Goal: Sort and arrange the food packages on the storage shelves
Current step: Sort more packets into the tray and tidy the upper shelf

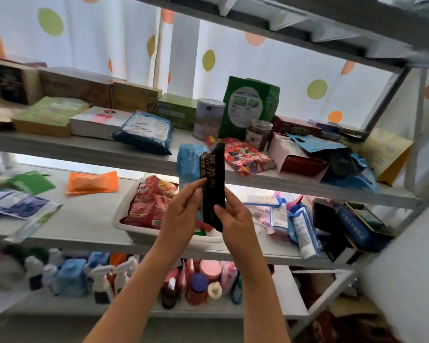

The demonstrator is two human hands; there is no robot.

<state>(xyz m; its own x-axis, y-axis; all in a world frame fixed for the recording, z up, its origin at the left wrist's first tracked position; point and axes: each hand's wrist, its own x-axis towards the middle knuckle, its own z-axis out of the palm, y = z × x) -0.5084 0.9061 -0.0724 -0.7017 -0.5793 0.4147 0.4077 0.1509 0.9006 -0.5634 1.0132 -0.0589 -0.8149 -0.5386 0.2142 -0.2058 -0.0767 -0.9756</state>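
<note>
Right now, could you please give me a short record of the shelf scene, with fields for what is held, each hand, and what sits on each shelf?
held: black packet, upright, gold print
left hand: grip on the packet's left edge
right hand: grip on its lower right edge
upper shelf: boxes, blue pack, tin, green bag, jar, red packet
middle shelf: orange packet, white tray with red packs
lower shelf: bottles and sprays

Tin (209, 118) left of upright pouch (248, 107), on shelf (84, 148)
</note>
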